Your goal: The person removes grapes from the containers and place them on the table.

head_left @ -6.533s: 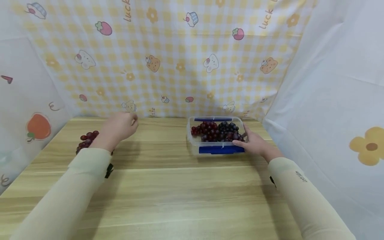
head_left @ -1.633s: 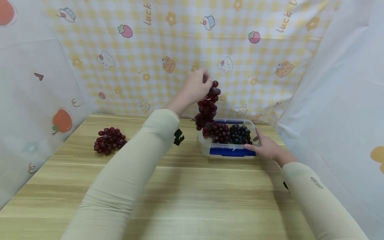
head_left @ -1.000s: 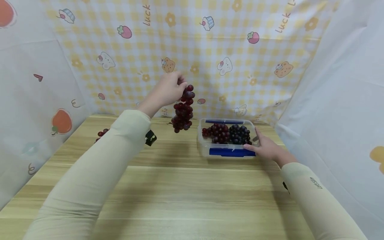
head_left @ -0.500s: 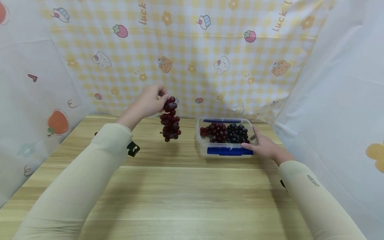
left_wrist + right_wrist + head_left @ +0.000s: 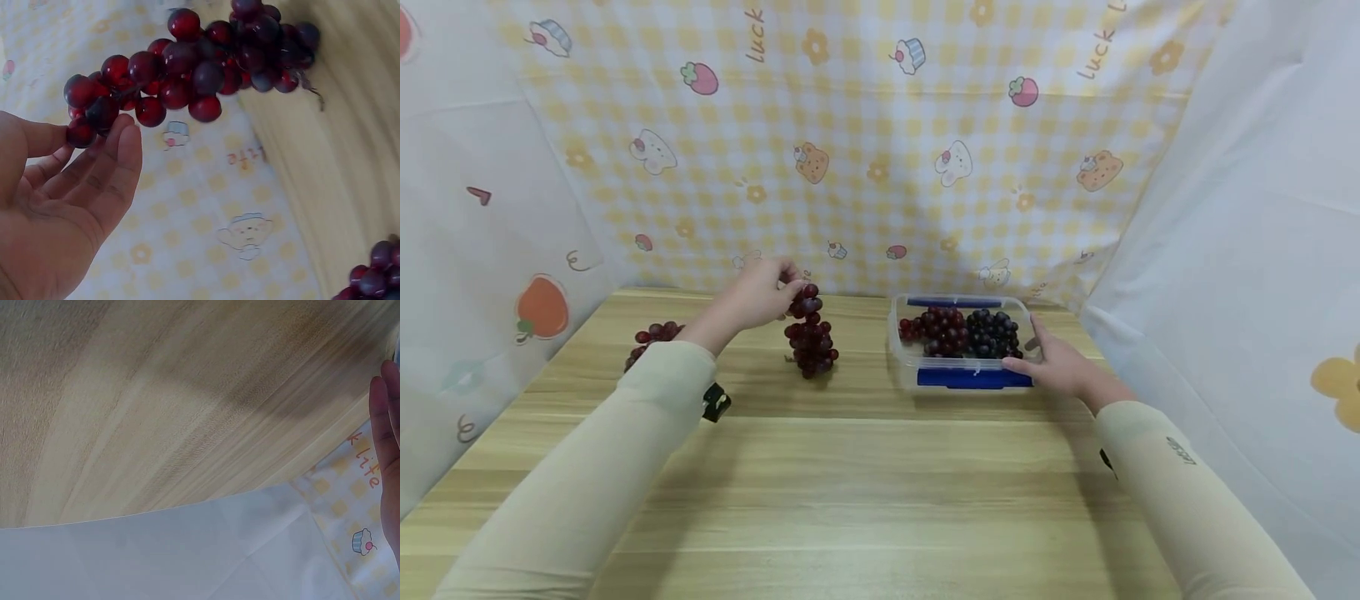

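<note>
My left hand point(image 5: 760, 293) pinches the top of a bunch of red grapes point(image 5: 811, 337) between thumb and fingertips. The bunch hangs down, its lower end close over the wooden table. In the left wrist view the thumb and fingers meet at the end grapes of the same bunch point(image 5: 178, 72), and a bare stem sticks out at its far end. My right hand point(image 5: 1060, 367) rests against the right end of a clear plastic container point(image 5: 904, 367) with blue latches, thumb at the front corner, fingers straight along the side. Inside lie red grapes point(image 5: 946, 329) and black grapes point(image 5: 994, 333).
Another bunch of red grapes point(image 5: 653, 335) lies on the table point(image 5: 850, 500) at the left, partly hidden by my left forearm. A checked cloth point(image 5: 865, 125) hangs behind the table, and white cloths flank both sides.
My left hand, holding the red bunch, has moved left from over the container and then lowered toward the table. My right hand stays at the container.
</note>
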The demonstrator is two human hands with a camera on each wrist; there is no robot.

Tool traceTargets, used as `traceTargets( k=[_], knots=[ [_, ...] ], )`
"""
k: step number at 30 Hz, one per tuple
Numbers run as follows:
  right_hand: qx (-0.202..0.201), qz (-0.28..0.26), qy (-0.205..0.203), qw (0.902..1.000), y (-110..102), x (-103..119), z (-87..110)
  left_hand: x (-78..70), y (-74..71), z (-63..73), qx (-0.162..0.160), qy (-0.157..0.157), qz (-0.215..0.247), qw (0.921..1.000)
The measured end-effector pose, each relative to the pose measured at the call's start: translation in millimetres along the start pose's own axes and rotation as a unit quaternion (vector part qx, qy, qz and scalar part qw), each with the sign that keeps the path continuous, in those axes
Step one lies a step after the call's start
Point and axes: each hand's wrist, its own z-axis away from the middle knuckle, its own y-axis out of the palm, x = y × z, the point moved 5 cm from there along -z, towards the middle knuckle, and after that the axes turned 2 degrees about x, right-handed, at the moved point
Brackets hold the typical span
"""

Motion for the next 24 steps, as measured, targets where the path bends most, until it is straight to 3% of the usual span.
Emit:
traceTargets(
  k=[10,15,18,24],
  knots=[
    [0.003,-0.008,0.008,0.9999,-0.1,-1.5,-0.1,24.4,16.1,4.9,0.043,-0.024,0.057,0.9972],
    [0.003,-0.01,0.009,0.9999,-1.6,0.9,-1.0,37.6,25.6,10.5,0.091,-0.036,0.07,0.9927],
    [0.003,-0.007,0.008,0.9999,-1.7,0.2,-1.2,44.2,31.9,14.1,0.119,-0.04,0.07,0.9896],
    [0.006,-0.024,0.004,0.9997,-2.2,0.4,0.0,59.6,42.1,17.1,0.144,-0.053,0.048,0.987]
  ],
)
